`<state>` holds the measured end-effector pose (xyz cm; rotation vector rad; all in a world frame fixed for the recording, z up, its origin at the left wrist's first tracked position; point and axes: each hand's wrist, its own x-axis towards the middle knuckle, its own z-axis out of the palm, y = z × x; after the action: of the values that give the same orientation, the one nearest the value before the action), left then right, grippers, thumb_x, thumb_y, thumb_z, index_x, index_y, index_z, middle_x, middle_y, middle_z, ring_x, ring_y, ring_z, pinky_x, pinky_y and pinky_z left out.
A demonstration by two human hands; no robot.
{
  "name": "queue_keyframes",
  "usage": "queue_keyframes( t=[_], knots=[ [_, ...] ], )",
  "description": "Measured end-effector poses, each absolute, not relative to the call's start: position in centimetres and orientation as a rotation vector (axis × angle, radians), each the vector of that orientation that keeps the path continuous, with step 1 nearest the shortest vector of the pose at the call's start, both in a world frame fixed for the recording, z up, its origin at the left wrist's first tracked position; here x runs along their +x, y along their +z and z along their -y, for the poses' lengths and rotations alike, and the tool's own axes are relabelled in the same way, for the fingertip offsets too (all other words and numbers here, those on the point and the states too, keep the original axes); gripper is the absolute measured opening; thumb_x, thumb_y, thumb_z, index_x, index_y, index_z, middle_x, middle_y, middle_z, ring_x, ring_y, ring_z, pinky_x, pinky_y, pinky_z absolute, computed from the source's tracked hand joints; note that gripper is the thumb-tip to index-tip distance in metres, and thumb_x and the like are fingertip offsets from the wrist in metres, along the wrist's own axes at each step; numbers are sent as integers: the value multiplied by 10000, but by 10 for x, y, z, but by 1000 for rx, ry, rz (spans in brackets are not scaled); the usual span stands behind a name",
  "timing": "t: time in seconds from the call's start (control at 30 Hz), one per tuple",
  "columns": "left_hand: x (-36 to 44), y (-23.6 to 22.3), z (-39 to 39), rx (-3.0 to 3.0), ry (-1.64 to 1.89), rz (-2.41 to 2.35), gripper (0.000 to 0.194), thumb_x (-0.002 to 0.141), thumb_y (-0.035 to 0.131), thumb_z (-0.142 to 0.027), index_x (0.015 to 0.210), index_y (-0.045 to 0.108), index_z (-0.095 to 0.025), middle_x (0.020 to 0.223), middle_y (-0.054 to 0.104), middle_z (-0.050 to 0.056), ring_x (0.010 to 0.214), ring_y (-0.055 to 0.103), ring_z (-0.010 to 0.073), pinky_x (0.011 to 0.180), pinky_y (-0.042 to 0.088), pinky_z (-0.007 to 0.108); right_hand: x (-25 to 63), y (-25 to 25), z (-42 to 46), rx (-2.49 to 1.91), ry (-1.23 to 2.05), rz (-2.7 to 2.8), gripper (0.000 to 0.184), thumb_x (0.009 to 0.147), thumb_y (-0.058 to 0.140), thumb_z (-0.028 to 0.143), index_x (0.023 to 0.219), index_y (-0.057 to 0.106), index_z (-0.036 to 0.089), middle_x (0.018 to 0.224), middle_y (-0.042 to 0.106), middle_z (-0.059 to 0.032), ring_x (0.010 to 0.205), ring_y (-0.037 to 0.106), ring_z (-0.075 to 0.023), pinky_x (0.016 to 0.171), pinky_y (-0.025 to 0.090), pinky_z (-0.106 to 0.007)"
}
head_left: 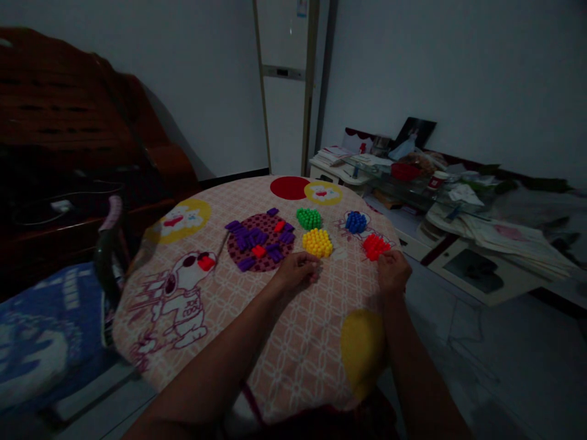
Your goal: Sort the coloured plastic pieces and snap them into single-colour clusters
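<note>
My right hand (394,269) is pinched closed at the near edge of a bunch of small red knobbly pieces (376,247). Whether it grips one of them is hidden by the fingers. My left hand (297,269) hovers or rests just below a bunch of yellow knobbly pieces (317,243), its fingers curled together. What those fingers hold, if anything, is too small to make out. Behind the yellow bunch is a green bunch (309,218), and a blue bunch (356,222) lies behind the red one. Loose purple blocks (252,237) are scattered left of my left hand, with red blocks (259,251) among them.
A patterned cloth covers the round table (293,342). Another red block (206,263) lies toward its left. A wooden bench (68,104) and a chair with a blue cover (55,330) stand left. At right, a low cabinet (486,269) carries papers and clutter.
</note>
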<state>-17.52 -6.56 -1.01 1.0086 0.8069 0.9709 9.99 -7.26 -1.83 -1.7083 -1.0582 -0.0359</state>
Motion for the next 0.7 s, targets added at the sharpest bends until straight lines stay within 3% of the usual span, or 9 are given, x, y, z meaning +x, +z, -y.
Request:
queue_keyframes(
  t=[0.13, 0.43, 0.7],
  knots=[
    [-174, -10, 67, 1003, 989, -786, 324, 662, 818, -292, 860, 627, -122, 607, 617, 12, 489, 564, 105, 509, 437, 236, 96, -21, 80, -1708, -81, 1282, 228, 741, 533, 351, 685, 682, 187, 675, 681, -68, 633, 593, -197, 654, 415, -306],
    [-175, -13, 64, 1059, 1029, -860, 272, 687, 794, -302, 852, 663, -131, 607, 627, 21, 484, 555, 102, 501, 429, 227, 98, -24, 75, -1827, -172, 1478, 270, 765, 515, 295, 734, 753, 172, 772, 728, -110, 661, 569, -192, 669, 397, -306],
    [-190, 3, 58, 1358, 1133, -1116, 104, 751, 644, -201, 815, 689, -132, 637, 651, 20, 544, 613, 133, 559, 468, 240, 102, -31, 76, -1761, -176, 1393, 318, 755, 499, 367, 739, 749, 172, 728, 715, -108, 658, 593, -221, 663, 418, -325]
  ],
)
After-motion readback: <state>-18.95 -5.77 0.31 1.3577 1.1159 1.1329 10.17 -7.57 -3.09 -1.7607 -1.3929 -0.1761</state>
